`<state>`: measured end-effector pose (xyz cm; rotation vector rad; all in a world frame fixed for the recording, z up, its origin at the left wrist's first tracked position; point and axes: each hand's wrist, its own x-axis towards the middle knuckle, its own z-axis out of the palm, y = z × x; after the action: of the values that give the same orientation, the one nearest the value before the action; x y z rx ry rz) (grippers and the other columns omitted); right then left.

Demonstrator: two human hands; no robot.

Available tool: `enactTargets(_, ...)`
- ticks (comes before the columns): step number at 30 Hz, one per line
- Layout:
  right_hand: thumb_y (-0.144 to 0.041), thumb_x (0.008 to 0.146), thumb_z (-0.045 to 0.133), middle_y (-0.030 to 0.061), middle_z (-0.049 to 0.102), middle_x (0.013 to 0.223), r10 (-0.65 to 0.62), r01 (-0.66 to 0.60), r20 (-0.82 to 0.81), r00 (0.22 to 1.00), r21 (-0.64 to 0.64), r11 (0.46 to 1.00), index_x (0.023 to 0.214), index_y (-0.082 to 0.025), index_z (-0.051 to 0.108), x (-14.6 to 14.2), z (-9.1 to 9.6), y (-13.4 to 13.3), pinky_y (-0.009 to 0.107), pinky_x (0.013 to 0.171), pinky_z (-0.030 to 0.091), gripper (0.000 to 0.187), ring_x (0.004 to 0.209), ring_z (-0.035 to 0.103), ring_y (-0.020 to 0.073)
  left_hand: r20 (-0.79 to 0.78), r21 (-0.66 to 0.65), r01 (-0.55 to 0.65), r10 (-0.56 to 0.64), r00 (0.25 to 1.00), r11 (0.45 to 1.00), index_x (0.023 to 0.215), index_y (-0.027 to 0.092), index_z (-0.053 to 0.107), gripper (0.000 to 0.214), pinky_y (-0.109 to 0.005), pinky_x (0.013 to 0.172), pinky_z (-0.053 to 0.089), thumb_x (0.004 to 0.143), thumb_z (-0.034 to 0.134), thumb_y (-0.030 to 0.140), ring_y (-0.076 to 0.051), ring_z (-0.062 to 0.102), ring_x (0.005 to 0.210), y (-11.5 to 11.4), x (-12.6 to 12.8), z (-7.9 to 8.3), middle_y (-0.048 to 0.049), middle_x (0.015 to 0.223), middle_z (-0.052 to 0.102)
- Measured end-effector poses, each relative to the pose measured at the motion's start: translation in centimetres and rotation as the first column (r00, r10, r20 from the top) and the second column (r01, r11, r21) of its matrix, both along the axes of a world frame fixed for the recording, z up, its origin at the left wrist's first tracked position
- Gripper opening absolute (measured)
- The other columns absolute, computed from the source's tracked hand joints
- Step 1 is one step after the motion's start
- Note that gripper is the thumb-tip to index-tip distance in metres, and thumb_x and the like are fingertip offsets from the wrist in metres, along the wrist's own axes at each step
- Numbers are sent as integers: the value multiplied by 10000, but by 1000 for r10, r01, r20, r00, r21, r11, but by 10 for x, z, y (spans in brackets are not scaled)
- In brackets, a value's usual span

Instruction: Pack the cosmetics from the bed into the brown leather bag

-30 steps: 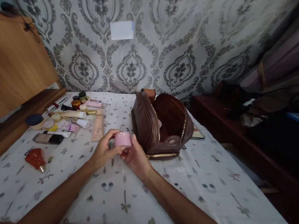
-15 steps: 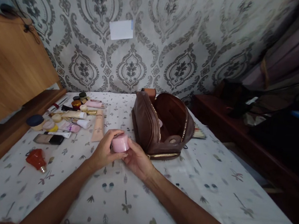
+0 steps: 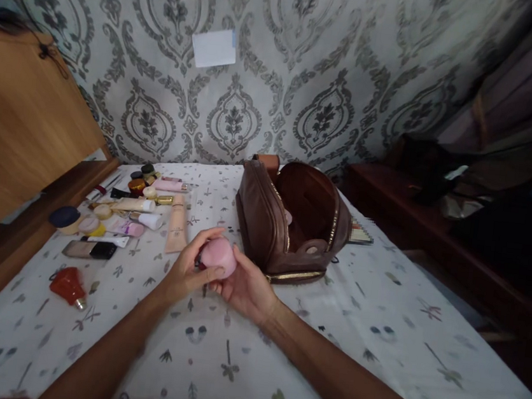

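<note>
Both hands hold a small pink round jar above the patterned white tablecloth. My left hand wraps its fingers round the jar's left side and my right hand cups it from the right and below. The jar is tilted, its rounded face turned up toward me. Just beyond the hands lies a brown leather bag, unzipped and gaping open, with something small and pale inside.
Several cosmetics lie at the left: tubes, small round pots, a dark flat case and an orange-red bottle. A wooden board stands at far left. A dark wooden bench with clutter runs along the right.
The pink jar has been turned and tilted between my hands, dropping slightly toward the cloth. The view has shifted a little; the bag and cosmetics stay put.
</note>
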<state>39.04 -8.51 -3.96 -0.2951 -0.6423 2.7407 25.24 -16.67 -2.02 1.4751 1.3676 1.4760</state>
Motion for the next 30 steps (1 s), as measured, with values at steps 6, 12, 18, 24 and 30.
enactTargets(6, -441, 887, 682, 44, 725, 895, -26, 26, 6, 1000, -8, 1000, 998, -163, 680, 1, 1, 0, 213, 634, 520, 300, 736, 637, 120, 31, -25, 24, -23, 999, 999, 1387, 259, 500, 659, -387, 1089, 372, 808, 738, 463, -293, 485, 1272, 0, -1, 0, -77, 1353, 538)
enactTargets(12, -404, 732, 839, 27, 722, 913, -111, 112, -17, 994, 56, 992, 994, -171, 696, 1, 3, 0, 207, 658, 515, 379, 774, 636, 122, 89, -44, 13, -9, 996, 999, 1383, 242, 509, 706, -380, 1063, 399, 770, 771, 472, -292, 507, 1244, 2, -1, 1, -87, 1330, 550)
enactTargets(18, -507, 770, 782, 20, 707, 838, -84, 84, -3, 997, 58, 995, 1016, -176, 675, -1, 0, -1, 202, 580, 497, 426, 681, 617, 115, 171, -53, 58, -48, 984, 997, 1349, 240, 540, 735, -349, 967, 474, 712, 809, 489, -282, 539, 1188, 2, 0, 2, -85, 1274, 575)
enactTargets(24, -570, 804, 726, 26, 693, 770, -42, 42, 1, 999, 102, 994, 978, -153, 662, 0, 1, -3, 190, 519, 460, 456, 613, 610, 108, 218, -117, 98, -71, 973, 988, 1331, 258, 545, 736, -267, 661, 532, 691, 812, 508, -213, 603, 901, 1, 0, 3, -78, 1204, 579)
enactTargets(30, -566, 717, 804, 28, 716, 827, -50, 48, 55, 997, 33, 998, 957, -144, 696, 1, 2, -7, 197, 583, 500, 497, 657, 631, 109, 58, -102, 105, -99, 993, 989, 1347, 243, 584, 652, -381, 986, 465, 783, 719, 541, -299, 548, 1158, -2, -7, 12, -85, 1206, 585)
